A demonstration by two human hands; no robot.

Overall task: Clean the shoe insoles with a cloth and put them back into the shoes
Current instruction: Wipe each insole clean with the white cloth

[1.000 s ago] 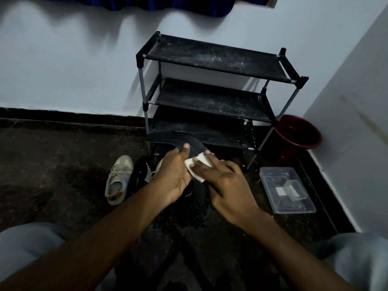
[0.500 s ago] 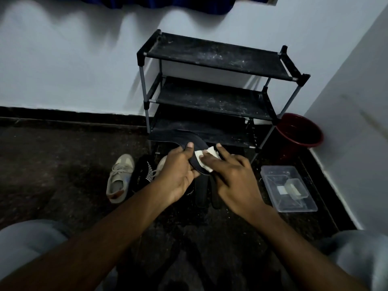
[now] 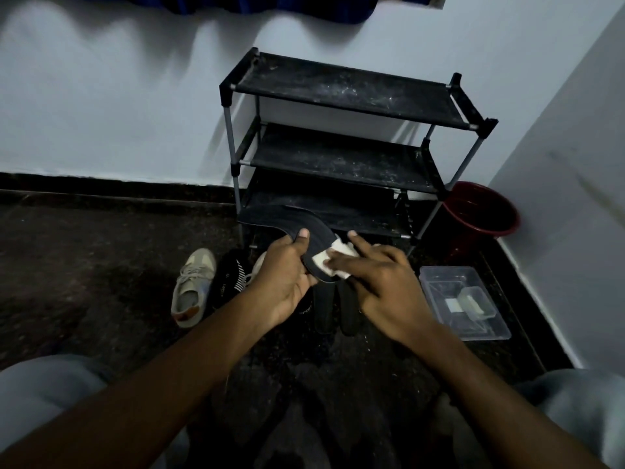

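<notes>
Right hand (image 3: 382, 286) and white cloth (image 3: 333, 265) are sitting slightly further from the left thumb than a second ago, fingers lying straight, pressing the cloth onto the black insole (image 3: 287, 218). Left hand (image 3: 287, 279) is gripping the insole, thumb on top, holding it up before the shoe rack (image 3: 338, 93); beige shoe (image 3: 192, 286) is lying on the floor (image 3: 101, 282)

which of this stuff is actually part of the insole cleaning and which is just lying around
Part of the job:
- dark insole, gripped by the left hand
- white cloth, pressed onto it by the right hand
- beige shoe on the floor

Just lying about:
- black shoe rack
- red bucket
- clear plastic tub
</notes>
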